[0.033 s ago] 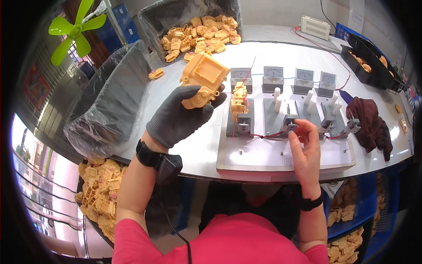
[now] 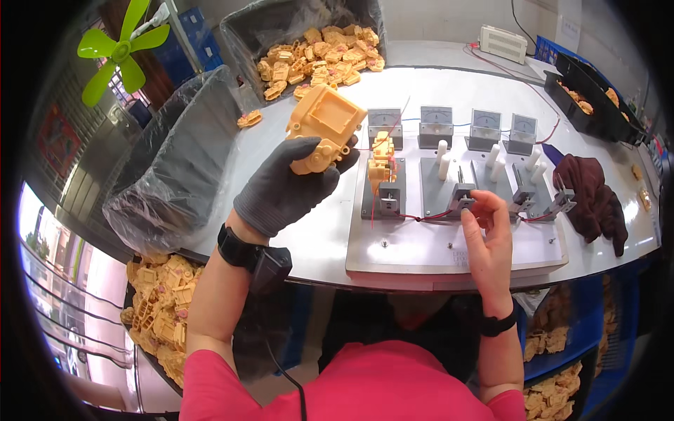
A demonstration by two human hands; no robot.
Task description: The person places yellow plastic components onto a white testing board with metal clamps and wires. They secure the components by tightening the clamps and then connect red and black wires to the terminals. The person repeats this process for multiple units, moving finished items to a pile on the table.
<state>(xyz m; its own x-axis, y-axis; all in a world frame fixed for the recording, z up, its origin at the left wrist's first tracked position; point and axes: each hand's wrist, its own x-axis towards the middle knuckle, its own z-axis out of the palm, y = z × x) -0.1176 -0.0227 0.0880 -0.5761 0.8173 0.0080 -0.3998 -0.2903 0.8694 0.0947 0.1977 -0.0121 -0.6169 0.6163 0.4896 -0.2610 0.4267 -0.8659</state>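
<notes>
My left hand (image 2: pixel 281 193), in a grey glove, holds a yellow plastic housing (image 2: pixel 324 130) raised above the white table. My bare right hand (image 2: pixel 484 238) reaches onto a white test board (image 2: pixel 421 249); its thumb and fingertips pinch the lever of the second grey clamp (image 2: pixel 462 193). Another yellow part (image 2: pixel 381 163) stands in the first clamp station, to the left of that hand. Four small dial meters (image 2: pixel 435 125) line the back of the board, and red wires run along its clamps.
A plastic-lined bin of yellow parts (image 2: pixel 319 49) stands at the back, and a second lined bin (image 2: pixel 175 154) to the left. A dark red cloth (image 2: pixel 590 193) lies right of the board, near a black tray (image 2: pixel 590 98). Crates of yellow parts (image 2: pixel 158 312) sit below the table edge.
</notes>
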